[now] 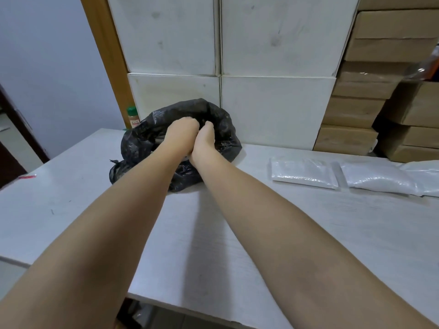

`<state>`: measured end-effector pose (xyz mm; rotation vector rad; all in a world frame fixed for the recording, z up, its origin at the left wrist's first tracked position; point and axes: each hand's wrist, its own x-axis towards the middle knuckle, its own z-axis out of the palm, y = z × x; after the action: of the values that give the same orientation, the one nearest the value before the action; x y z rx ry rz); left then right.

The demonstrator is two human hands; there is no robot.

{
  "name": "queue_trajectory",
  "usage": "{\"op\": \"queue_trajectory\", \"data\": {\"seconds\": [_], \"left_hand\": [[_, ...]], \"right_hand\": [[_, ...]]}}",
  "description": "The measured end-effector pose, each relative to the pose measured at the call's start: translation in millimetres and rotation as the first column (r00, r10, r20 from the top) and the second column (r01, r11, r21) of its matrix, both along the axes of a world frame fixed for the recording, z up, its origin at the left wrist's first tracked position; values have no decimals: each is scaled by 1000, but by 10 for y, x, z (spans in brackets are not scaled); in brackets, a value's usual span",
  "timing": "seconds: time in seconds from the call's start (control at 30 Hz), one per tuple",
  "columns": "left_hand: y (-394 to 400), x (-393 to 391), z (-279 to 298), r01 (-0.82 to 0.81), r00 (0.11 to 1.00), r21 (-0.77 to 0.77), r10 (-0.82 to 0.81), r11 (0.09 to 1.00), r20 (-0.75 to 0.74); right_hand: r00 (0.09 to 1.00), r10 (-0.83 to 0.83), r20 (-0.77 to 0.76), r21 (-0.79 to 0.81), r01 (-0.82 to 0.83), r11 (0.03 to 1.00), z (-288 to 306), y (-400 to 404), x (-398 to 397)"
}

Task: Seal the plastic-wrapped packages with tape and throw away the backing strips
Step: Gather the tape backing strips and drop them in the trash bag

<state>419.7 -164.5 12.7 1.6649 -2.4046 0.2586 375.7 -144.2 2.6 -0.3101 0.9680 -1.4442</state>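
Both hands, left hand and right hand, meet at the mouth of the black bag on the bench. I can't tell whether either grip holds a strip; the fingers are hidden. The packages lie well apart to the right, and I'd judge them light, soft and slippery, best taken by the edges.

No text is readable; the spice jar label is seemingly too blurred.
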Motion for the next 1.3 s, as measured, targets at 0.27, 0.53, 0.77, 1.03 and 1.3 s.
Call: {"op": "queue_trajectory", "data": {"seconds": [0.27, 0.53, 0.77, 1.03, 1.3], "left_hand": [[13, 26, -150, 23, 987, -56, -14, 998, 163], [367, -232, -55, -17, 877, 525, 265, 851, -401], [961, -470, -335, 53, 841, 868, 446, 494, -306], [1257, -482, -347, 26, 836, 868, 465, 495, -291], [1375, -548, -391, 14, 876, 874, 416, 485, -245]], "right_hand": [[857, 67, -511, 91, -23, 996, -10, -54, -257], [297, 551, -780, 547, -104, 831, 186, 386, -1026], [142, 831, -537, 803, -215, 556, -124, 951, -1032], [179, 805, -566, 781, -198, 593, -201, 1165, -858], [495, 679, -541, 676, -224, 702, -244, 1318, -869]]}}
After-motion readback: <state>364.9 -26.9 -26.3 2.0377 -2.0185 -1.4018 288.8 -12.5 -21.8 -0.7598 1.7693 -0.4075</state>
